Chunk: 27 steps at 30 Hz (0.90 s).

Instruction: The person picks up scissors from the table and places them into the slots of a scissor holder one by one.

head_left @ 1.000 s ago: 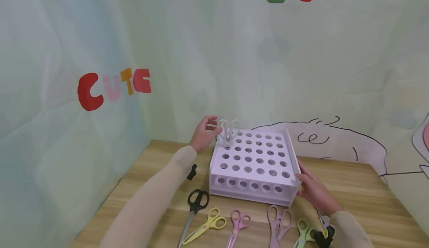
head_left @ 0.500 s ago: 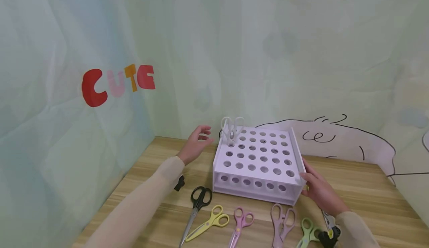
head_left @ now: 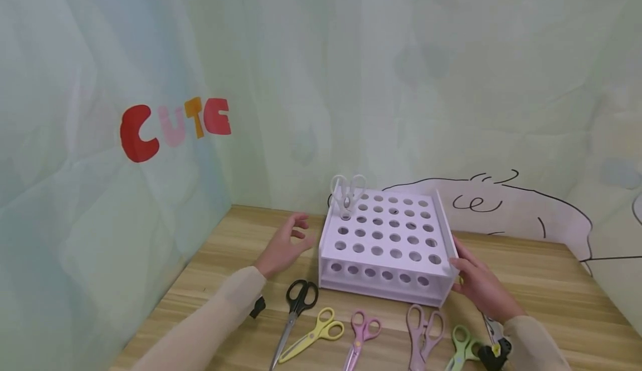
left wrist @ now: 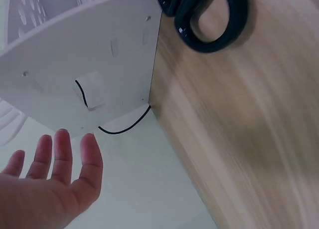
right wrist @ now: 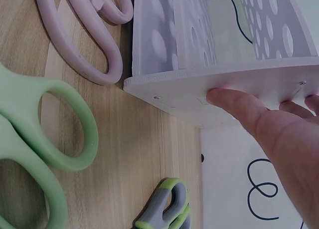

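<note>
While my right hand point(head_left: 484, 288) rests against the right wall of the lilac, round-holed boxy rack point(head_left: 386, 244), likely bracing it | left hand point(head_left: 282, 248) empty, relaxed, left of rack | white-looped scissors point(head_left: 346, 201) upright, rack's rear left

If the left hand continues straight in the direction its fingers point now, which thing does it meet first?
Most likely the lilac rack's left wall. The left hand points its fingers roughly that way, and the head view shows a gap between; exact depth is hard to judge.
</note>
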### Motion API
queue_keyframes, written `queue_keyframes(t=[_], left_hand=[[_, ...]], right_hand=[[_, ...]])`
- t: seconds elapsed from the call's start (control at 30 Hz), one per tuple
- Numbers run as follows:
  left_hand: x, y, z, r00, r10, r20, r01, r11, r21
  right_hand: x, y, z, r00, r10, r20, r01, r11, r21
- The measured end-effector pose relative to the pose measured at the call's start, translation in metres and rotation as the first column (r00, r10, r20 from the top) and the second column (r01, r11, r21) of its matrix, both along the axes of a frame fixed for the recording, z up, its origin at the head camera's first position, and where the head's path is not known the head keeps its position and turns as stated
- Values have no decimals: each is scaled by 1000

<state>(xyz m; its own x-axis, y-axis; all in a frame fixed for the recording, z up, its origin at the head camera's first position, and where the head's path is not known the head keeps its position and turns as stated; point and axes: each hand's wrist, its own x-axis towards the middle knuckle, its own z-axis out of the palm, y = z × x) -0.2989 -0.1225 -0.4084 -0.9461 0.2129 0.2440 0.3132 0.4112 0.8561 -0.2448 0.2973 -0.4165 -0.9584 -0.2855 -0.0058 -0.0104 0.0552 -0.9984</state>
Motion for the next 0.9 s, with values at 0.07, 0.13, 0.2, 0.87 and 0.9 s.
queue_keyframes(t=[0.07,0.13,0.2,0.87,0.9], left_hand=[[4,-1,-5,1000,-1,9,1,1000,-27],[6,-2,-10,1000,3,20,-2,998,-64],[9,-3,-14,999,9,41,-5,995,-101],[34,-10,-49,996,-16,86,52,900,-432],[34,-11,-50,996,-8,89,48,888,-457]], right_hand=[[0,0,-1,1000,4,-7,-4,1000,-5],[1,0,-2,1000,12,-11,-12,1000,-16],[1,1,-3,1000,20,-11,-20,999,-28],[1,-1,1,1000,3,3,-3,1000,-12],[1,-1,1,1000,1,1,-1,1000,-11]])
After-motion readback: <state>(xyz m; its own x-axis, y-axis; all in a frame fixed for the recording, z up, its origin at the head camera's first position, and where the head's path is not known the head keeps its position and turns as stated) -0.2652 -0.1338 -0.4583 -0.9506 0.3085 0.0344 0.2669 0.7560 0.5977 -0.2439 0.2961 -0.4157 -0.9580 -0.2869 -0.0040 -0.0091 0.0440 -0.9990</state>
